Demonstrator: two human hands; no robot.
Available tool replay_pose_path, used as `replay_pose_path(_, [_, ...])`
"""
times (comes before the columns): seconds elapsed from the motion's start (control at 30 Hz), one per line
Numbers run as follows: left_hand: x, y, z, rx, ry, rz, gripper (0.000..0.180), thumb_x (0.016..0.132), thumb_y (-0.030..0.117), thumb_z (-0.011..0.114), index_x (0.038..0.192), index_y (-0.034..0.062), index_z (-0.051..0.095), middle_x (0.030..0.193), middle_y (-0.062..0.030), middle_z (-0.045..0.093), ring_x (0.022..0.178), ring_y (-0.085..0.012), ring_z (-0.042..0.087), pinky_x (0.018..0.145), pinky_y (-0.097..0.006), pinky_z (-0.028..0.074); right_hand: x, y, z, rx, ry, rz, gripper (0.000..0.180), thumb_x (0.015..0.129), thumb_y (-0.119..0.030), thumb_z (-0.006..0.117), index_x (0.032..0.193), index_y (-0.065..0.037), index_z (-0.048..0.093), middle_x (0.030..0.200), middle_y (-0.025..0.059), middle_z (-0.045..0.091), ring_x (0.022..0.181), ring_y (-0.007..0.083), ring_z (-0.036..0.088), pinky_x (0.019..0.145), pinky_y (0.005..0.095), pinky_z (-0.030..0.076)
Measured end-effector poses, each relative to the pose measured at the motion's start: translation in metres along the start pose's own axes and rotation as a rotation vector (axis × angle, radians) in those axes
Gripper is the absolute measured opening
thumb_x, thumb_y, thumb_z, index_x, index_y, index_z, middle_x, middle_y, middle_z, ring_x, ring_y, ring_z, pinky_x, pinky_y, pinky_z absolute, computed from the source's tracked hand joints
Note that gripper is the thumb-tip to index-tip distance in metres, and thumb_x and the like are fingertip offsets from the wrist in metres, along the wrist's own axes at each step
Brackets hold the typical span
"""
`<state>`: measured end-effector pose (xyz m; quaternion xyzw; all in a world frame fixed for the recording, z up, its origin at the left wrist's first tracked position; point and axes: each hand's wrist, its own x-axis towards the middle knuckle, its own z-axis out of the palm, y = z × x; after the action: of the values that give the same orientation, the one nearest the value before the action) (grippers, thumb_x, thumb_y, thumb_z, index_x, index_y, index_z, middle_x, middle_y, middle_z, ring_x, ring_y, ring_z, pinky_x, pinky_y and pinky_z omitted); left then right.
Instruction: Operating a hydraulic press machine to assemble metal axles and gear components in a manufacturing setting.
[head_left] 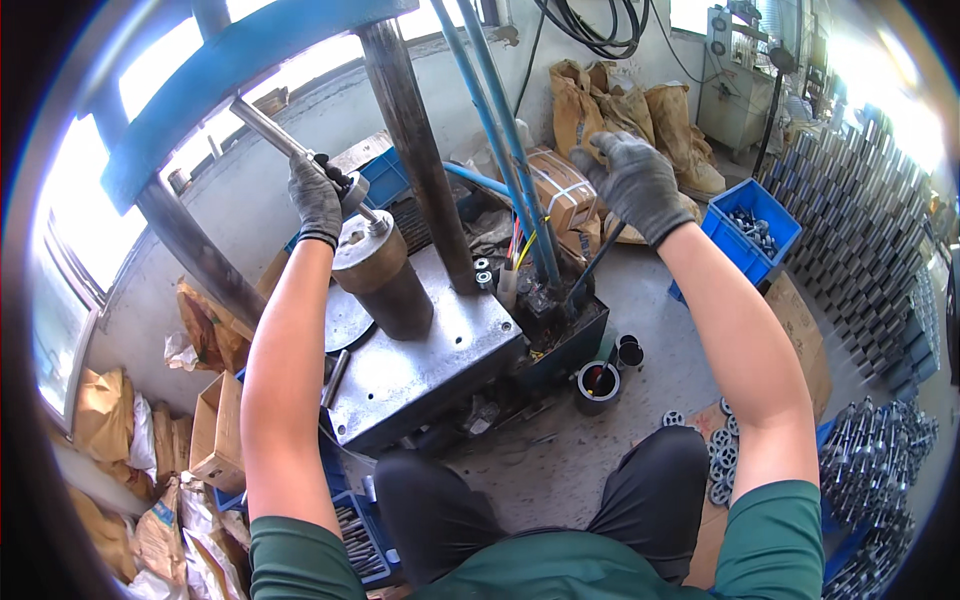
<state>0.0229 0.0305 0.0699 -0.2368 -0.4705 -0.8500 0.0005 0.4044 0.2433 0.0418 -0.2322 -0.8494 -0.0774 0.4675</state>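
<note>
My left hand (316,202), in a grey glove, is closed around a slanted metal shaft (268,130) under the blue press frame. A round metal collar (354,193) sits on the shaft beside my fingers. The shaft's lower end meets the top of a thick steel cylinder (370,265), which stands on the metal press table (430,355). My right hand (640,185), also gloved, is raised at the upper end of a thin dark lever (598,258). Its fingers are apart and stretched to the left; the palm hides the lever's tip.
Dark press columns (415,140) rise behind the table. A blue bin of metal parts (750,232) stands at right, before stacked metal tubes (850,220). Black cups (597,385) and toothed rings (720,455) lie on the floor. Cardboard and paper sacks (105,410) crowd the left.
</note>
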Motion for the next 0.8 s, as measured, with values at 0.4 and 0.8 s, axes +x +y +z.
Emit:
replay_pose_path(0.4, [0.006,0.002,0.020,0.231,-0.102,0.062,0.059,0.102,0.063,0.055,0.091,0.0058,0.058,0.063,-0.0022,0.055,0.050,-0.0126,0.055,0.045,-0.030,0.049,0.008,0.001,-0.001,-0.103,-0.256,0.152,0.024,0.094,-0.026,0.058,0.099,-0.006,0.071,0.100,0.0184,0.074,0.096,0.0370,0.072,0.088,0.0490,0.057])
replay_pose_path(0.8, [0.006,0.005,0.025,0.306,-0.128,0.012,0.059,0.103,0.062,0.051,0.091,0.0047,0.058,0.061,-0.0016,0.053,0.050,-0.0127,0.054,0.047,-0.031,0.049,-0.031,-0.007,-0.019,-0.027,-0.180,-0.033,0.020,0.094,-0.024,0.063,0.088,-0.006,0.067,0.087,0.0184,0.070,0.086,0.0382,0.071,0.078,0.0512,0.056])
